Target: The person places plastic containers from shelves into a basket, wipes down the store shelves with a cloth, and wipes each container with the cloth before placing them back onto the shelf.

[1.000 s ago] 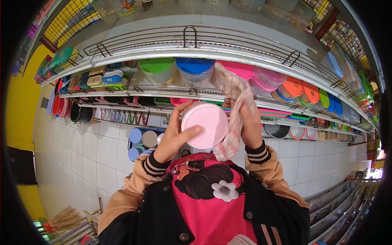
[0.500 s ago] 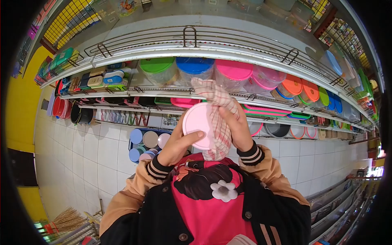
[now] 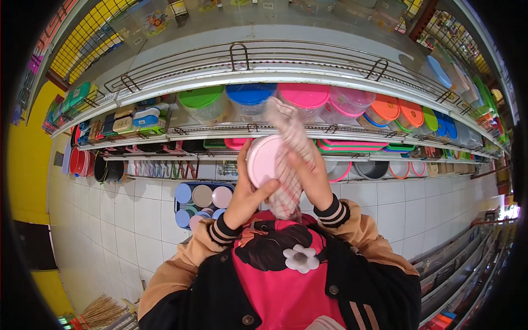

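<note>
In front of my chest, my left hand grips a round container with a pale pink lid, thumb on the near rim. The container is tilted, so part of its side shows. A white cloth with red checks hangs over its right side, somewhat blurred. My right hand is closed on the cloth and presses it against the container. The fingers behind the cloth are partly hidden.
On the floor, a dark crate holds several round-lidded containers. Ahead, shelves with a wire rail carry tubs with green, blue and pink lids. A straw broom is at lower left.
The container has tilted and shows more of its side. My right hand and the cloth have shifted slightly down along it. The view has moved a little, showing more of the crate.
</note>
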Demonstrator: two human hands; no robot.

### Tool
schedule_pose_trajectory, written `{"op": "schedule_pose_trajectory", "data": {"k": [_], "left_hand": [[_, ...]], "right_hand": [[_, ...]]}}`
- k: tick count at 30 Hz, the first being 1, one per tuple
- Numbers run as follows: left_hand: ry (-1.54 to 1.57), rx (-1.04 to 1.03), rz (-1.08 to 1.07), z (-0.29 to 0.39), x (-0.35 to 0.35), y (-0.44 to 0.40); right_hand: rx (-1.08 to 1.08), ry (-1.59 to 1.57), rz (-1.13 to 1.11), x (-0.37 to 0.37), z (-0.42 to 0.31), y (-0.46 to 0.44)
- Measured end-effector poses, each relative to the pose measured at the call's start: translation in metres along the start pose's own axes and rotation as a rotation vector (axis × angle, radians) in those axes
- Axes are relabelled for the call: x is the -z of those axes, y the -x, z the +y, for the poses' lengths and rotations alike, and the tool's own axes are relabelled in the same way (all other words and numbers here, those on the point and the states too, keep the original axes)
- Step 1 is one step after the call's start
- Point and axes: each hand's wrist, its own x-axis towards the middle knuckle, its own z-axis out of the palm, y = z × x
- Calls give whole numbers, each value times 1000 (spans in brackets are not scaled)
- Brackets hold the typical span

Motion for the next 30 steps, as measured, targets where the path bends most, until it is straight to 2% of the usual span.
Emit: {"op": "schedule_pose_trajectory", "data": {"k": [2, 3, 6, 8, 9, 10, 12, 13, 14, 16, 17, 18, 19, 20, 21, 22, 24, 25, 26, 28, 29, 30], "left_hand": [[87, 12, -15, -3, 8, -3], [3, 33, -61, -15, 15, 0], [-79, 112, -200, -32, 19, 4], [-315, 10, -241, -11, 7, 3], [-360, -74, -161, -11, 3, 0], [-359, -74, -171, -7, 0, -2], [-220, -95, -98, 6, -8, -5], [-229, -100, -106, 7, -8, -6], [-229, -100, -109, 8, -6, -6], [-594, -146, -158, 10, 1, -7], [-775, -167, -183, 10, 3, -7], [-774, -166, -190, 10, 5, -10], [-838, -316, -382, 10, 5, -14], [-895, -474, -574, 11, 5, -18], [-892, -480, -579, 11, 4, -16], [-823, -390, -477, 12, 4, -11], [-681, -205, -274, 13, 5, -2], [-476, -125, -300, 11, 5, -6], [-475, -127, -299, 12, 0, -5], [-144, -159, -170, 19, -12, -3], [-265, -139, -174, 19, -10, -4], [-263, -139, -169, 23, -8, -6]], "right_hand": [[8, -14, -31, -3, -12, 5], [238, 434, -41, -1, -19, 4], [485, 835, -64, 2, -26, -1], [370, 643, -87, 9, -19, -3], [343, 493, -18, 10, -15, -6], [342, 495, -9, 11, -15, -6], [-34, -108, 173, 12, -20, -8], [-61, -239, 145, 17, -18, -12], [-59, -240, 147, 22, -22, -13], [-68, -8, -173, 32, -32, -13], [-101, -30, -212, 26, -30, -6], [-102, -30, -205, 21, -32, -6], [95, 431, -275, 17, -37, -4], [189, 626, -316, 16, -42, -5], [294, 817, -343, 14, -46, -7], [295, 819, -336, 17, -45, -10], [-332, -33, -395, 27, -38, -14], [-408, -270, -339, 32, -33, -14], [-406, -268, -340, 37, -20, -10], [-465, -632, -176, 50, 25, 1], [-348, -425, -206, 61, 49, 1], [-350, -423, -210, 56, 30, 1]]}}
